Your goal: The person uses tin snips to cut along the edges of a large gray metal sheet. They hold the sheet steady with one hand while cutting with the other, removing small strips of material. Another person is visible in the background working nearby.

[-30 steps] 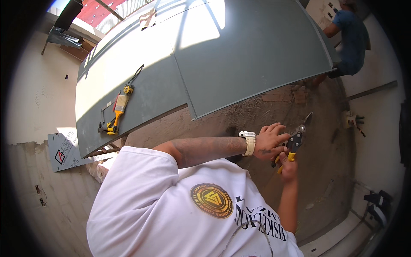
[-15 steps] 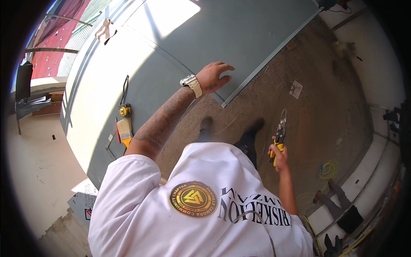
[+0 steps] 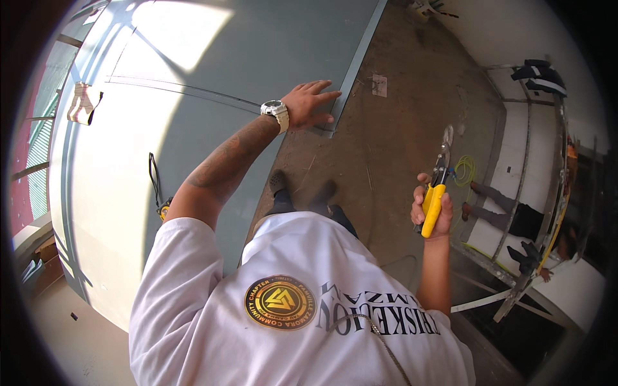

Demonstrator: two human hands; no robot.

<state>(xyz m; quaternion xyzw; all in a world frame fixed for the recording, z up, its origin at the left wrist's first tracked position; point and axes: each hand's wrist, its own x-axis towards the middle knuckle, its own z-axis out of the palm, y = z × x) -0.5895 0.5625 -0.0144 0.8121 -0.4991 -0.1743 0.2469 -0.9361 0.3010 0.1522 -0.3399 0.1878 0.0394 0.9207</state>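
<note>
My left hand [image 3: 310, 105], with a white watch at the wrist, is spread out over the near corner of a large grey panel [image 3: 270, 32]. Its fingers reach toward the lighter strip [image 3: 360, 55] along the panel's right edge; whether they press on it is hard to tell. Off to the right, my right hand [image 3: 444, 224] is wrapped round a pair of tin snips [image 3: 441, 164] with yellow handles. The snips point up and away, clear of the panel, over the brown floor. Their jaws look closed or nearly so.
A tape measure [image 3: 164, 210] shows partly beside my left arm on the panel. A pale scrap [image 3: 379, 85] lies on the floor [image 3: 386, 148]. At right are a coiled yellow-green cable [image 3: 465, 170], metal framing [image 3: 529, 151] and another person [image 3: 524, 222]. Gloves [image 3: 84, 106] rest far left.
My view has turned right, bringing the other person and framing further in. The right hand has raised the snips. My left hand's fingers are spread wider, near the same panel corner.
</note>
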